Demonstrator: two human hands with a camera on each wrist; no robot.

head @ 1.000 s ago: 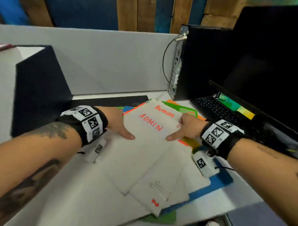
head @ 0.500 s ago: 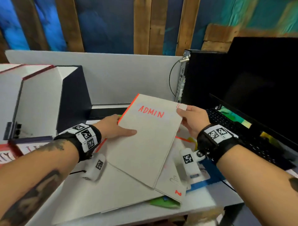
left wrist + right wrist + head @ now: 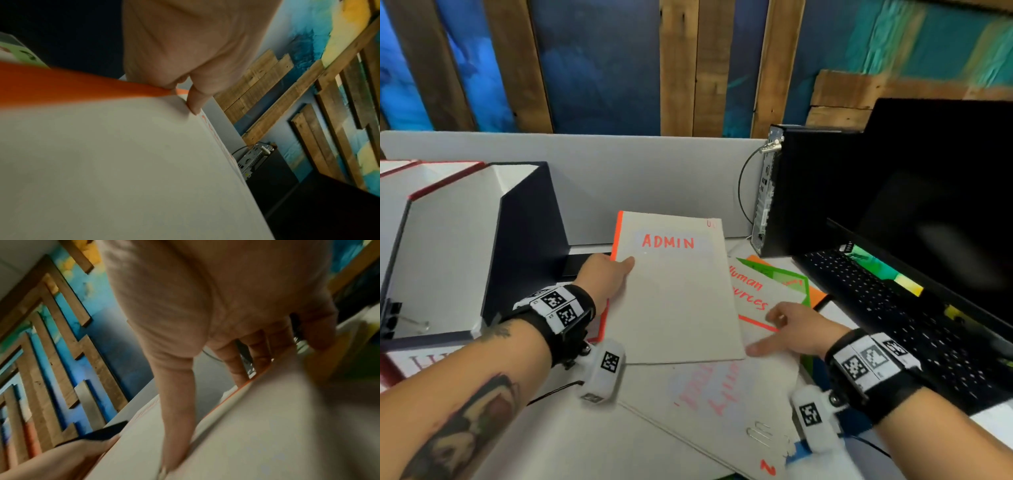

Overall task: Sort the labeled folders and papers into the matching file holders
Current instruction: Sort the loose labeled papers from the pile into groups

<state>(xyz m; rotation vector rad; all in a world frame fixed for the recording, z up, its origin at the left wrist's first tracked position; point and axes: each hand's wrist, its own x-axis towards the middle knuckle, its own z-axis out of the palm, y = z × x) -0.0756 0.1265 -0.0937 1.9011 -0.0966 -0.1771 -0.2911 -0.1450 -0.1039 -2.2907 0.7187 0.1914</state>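
A grey folder with an orange spine, lettered ADMIN (image 3: 674,301), is held up over the pile, tilted towards me. My left hand (image 3: 607,274) pinches its left edge, thumb on top and fingers hidden beneath. In the left wrist view the thumb (image 3: 195,104) presses the folder (image 3: 123,162) beside the orange spine. My right hand (image 3: 791,330) is off that folder, fingers spread loosely over the Human Resources folder (image 3: 753,294). In the right wrist view its fingertips (image 3: 240,379) touch a grey sheet's orange edge. The file holders (image 3: 448,246) stand at the left, open side facing me.
More grey folders with red writing and paper clips (image 3: 722,411) lie under both hands, with a green folder (image 3: 791,277) behind. A computer tower (image 3: 767,198), a keyboard (image 3: 876,308) and a black monitor (image 3: 928,205) fill the right. A grey partition (image 3: 619,171) closes the back.
The ADMIN folder was lifted off the pile by both hands and turned square to me. My right hand let go of it and dropped onto the Human Resources folder.
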